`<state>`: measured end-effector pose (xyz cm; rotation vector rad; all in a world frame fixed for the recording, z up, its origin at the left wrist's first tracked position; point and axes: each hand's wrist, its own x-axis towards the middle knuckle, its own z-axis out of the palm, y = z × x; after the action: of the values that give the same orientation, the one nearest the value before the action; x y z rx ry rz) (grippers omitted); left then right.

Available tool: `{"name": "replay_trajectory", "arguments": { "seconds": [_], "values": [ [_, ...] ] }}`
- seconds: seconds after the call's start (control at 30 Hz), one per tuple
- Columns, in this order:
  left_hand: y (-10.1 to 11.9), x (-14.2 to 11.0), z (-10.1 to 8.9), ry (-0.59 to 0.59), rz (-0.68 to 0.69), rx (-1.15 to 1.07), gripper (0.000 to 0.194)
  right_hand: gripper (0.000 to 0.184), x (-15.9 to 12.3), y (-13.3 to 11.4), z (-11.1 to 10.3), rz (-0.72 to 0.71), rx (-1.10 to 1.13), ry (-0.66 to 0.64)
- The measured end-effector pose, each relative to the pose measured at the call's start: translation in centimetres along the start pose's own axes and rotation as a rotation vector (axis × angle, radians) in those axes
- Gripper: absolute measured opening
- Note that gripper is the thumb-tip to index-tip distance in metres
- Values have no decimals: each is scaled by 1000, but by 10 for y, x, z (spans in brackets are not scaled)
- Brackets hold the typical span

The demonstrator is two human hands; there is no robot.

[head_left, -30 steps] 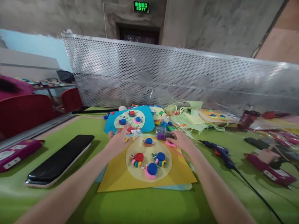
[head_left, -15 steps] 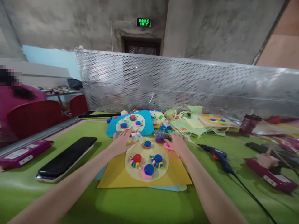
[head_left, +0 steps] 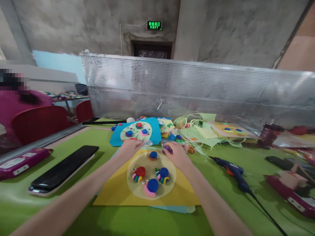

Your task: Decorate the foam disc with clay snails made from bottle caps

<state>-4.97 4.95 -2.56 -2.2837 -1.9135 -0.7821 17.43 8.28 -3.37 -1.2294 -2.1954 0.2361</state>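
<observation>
Yellow sheet (head_left: pixel 110 193) on green table (head_left: pixel 118 223), snail figures (head_left: pixel 152 185) on its pale disc. Left hand (head_left: pixel 131 146) at sheet's far left edge, fingertips hidden, grip can't be told. Right hand (head_left: pixel 176 153) at far right edge, fingers curled by purple lump (head_left: pixel 167 149); whether gripping, can't tell. Beyond sheet: blue card (head_left: pixel 155 131) crowding left hand, paper strips (head_left: pixel 206 131), perforated screen (head_left: pixel 192 88) closing off view. Left of sheet: black case (head_left: pixel 65 167). Right of sheet: glue gun (head_left: pixel 230 168).
</observation>
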Motion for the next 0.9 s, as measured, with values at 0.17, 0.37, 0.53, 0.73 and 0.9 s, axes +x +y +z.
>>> {"name": "replay_trajectory", "arguments": {
  "seconds": [0.17,0.37,0.53,0.73,0.9],
  "values": [
    [24,-8,-11,-3,-177,-435,31,19,-5,-19,-5,-4,207,47],
    [39,-11,0,25,-329,-729,36,34,-14,-26,-13,37,378,140],
    [41,-15,-6,-41,-259,-782,28,25,-9,-17,-14,76,448,168],
    [39,-21,-16,-121,-148,-688,18,18,-7,-13,-15,46,461,144],
    [42,-27,-13,-169,-134,-673,16,18,-16,-28,-16,43,430,107]
  ]
}}
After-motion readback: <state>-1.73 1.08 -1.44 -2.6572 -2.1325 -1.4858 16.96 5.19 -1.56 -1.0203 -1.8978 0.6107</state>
